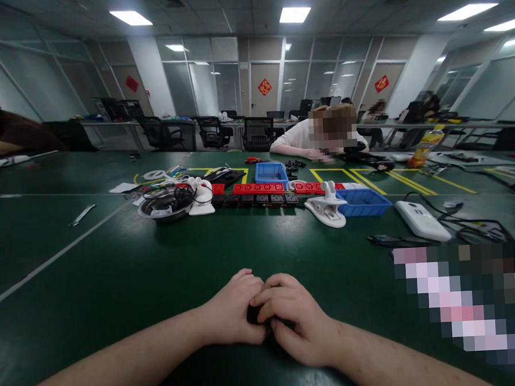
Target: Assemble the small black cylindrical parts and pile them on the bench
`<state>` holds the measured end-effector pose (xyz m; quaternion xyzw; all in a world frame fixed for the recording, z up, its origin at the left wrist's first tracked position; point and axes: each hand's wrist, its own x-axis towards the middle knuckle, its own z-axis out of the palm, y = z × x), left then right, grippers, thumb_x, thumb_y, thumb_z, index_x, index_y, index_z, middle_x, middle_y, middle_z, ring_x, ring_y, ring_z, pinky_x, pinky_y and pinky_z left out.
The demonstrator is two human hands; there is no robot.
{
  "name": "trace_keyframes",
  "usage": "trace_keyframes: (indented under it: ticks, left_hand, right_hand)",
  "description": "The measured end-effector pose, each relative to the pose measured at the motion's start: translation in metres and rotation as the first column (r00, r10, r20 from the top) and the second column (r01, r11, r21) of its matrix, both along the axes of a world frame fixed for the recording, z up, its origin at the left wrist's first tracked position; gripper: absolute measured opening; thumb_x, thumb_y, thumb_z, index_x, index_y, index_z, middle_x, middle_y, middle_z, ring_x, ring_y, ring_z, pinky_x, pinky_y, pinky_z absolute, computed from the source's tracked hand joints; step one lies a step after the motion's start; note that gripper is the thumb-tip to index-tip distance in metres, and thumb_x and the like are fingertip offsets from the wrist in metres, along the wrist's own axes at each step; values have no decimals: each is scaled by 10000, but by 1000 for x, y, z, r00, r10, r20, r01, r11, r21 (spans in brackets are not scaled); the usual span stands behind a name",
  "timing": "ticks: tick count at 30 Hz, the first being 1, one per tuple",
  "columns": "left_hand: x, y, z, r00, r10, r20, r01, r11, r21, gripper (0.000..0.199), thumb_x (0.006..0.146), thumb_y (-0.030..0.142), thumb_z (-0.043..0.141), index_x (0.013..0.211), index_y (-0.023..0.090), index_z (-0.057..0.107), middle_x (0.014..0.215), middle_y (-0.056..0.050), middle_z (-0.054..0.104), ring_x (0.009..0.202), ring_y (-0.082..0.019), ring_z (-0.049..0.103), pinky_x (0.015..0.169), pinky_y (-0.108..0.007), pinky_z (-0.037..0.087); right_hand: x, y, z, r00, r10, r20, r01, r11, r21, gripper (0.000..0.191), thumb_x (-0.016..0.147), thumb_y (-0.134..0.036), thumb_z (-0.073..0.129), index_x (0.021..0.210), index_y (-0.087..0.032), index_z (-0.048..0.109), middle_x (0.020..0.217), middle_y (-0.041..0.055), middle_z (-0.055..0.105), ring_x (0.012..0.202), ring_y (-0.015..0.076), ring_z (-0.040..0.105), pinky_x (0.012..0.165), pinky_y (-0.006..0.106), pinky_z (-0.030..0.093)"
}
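Observation:
My left hand [235, 309] and my right hand [303, 320] meet close in front of me, low over the green table [179, 266]. The left fingers are curled, with the thumb stretched toward the right hand. My right fingers bend over the left fingertips, and the right thumb is tucked below. A dark patch shows in the gap between the hands; whether it is a small black object or shadow I cannot make out. Beyond the hands lies a row of black socket-like blocks [255, 200], with red blocks [258, 188] behind it.
A metal bowl [168, 216] of cables stands left of a white clip stand [201, 197]. Another white clip stand [328, 206] is beside a blue tray [365, 203]. Farther back are a second blue tray [270, 172] and a person [297, 136] leaning over the table. A white power bank [422, 220] lies right.

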<state>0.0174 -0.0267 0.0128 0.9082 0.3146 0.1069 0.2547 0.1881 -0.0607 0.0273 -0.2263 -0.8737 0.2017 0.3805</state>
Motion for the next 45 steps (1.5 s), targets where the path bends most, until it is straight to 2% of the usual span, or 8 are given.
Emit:
trace_keyframes:
  ticks: [5,10,15,19,25,31,40,45]
  left_hand:
    - [0,-1,1,999,23,34,-22,1000,-19,440,587,317,676,989,211,534,973,-21,592,952,-227,534,1039,-448,217]
    - [3,-3,2,996,70,49,-69,997,-28,627,574,477,710,1092,196,497,1061,-70,590,1021,-272,517,1024,-509,226]
    - [5,-5,-4,994,98,52,-97,995,-14,480,616,406,684,1009,185,517,990,-59,599,967,-247,544,1025,-479,253]
    - [4,-4,-4,994,99,46,-100,995,2,335,626,336,660,890,182,523,873,-23,597,874,-217,564,1013,-446,286]
    - [3,0,-2,998,51,28,-52,998,40,249,617,305,646,796,190,516,784,8,576,793,-190,560,982,-427,313]
    - [1,2,-2,1000,26,15,-26,999,27,233,580,289,683,703,189,513,725,43,534,755,-161,541,998,-417,282]
    - [0,2,-2,1000,-7,-17,8,998,63,264,557,301,707,730,201,536,768,40,554,795,-175,550,997,-427,278]
    - [-1,0,-2,1000,-11,-2,11,997,79,273,599,343,688,806,213,567,848,20,578,852,-195,551,1001,-424,267]
  right_hand:
    - [1,1,-3,996,-90,-26,89,996,-19,295,721,-129,449,999,-200,522,980,56,596,916,197,516,838,392,398]
    - [0,1,-8,980,-197,1,197,979,-51,272,757,-201,491,1028,-187,493,970,74,557,909,220,497,817,409,405]
    - [-2,0,-10,967,-249,57,253,966,-58,218,781,-284,517,971,-177,508,919,76,542,851,215,488,760,391,416]
    - [-4,0,-10,959,-268,87,274,960,-56,123,778,-260,519,871,-179,528,826,57,539,795,206,484,721,377,415]
    - [-4,1,-5,980,-189,63,192,981,-31,120,757,-165,482,863,-192,532,828,49,565,798,193,499,732,362,416]
    - [-2,1,-2,997,-64,43,65,998,-13,239,687,-85,420,852,-203,546,845,35,617,797,183,519,760,371,419]
    - [-3,-2,4,999,20,41,-20,1000,10,198,602,-74,386,633,-218,519,796,5,652,846,192,547,810,391,423]
    - [-2,-3,4,1000,27,15,-28,999,26,288,660,-78,395,839,-221,570,913,26,640,898,196,546,856,405,408]
